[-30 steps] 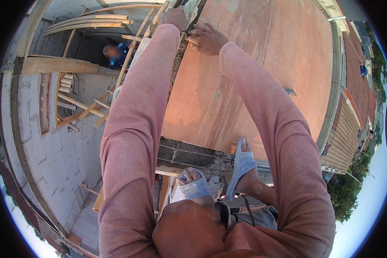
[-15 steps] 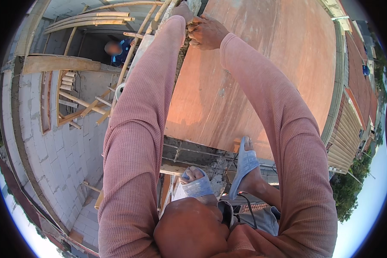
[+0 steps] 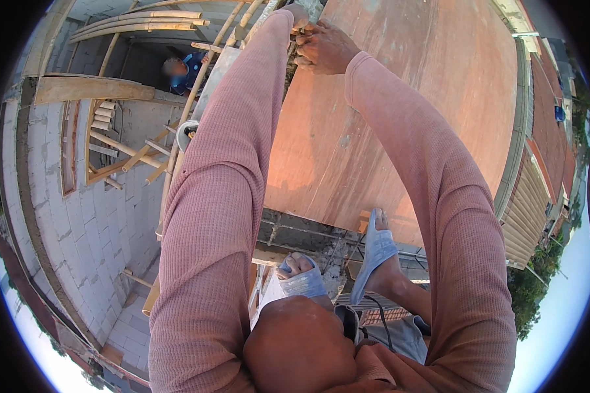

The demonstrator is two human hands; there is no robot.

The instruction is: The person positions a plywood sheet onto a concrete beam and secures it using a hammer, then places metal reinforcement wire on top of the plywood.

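A large reddish plywood sheet lies under my arms, a rough grey strip along its left edge. At the top, my left hand reaches to that strip beside a whitish, crusted piece; its fingers are mostly hidden. Just below and right of it, my right hand has its fingers curled at the plywood's upper left edge; what they grip, if anything, is too small to make out.
My sandalled feet stand at the plywood's lower edge among concrete and rebar. Left, a drop holds bamboo poles, timber and a co-worker below, beside block walls. Right are corrugated roofs and trees.
My left hand has moved up and right along the edge. My right hand has shifted up, closer to it. The view has shifted slightly; my feet remain in place.
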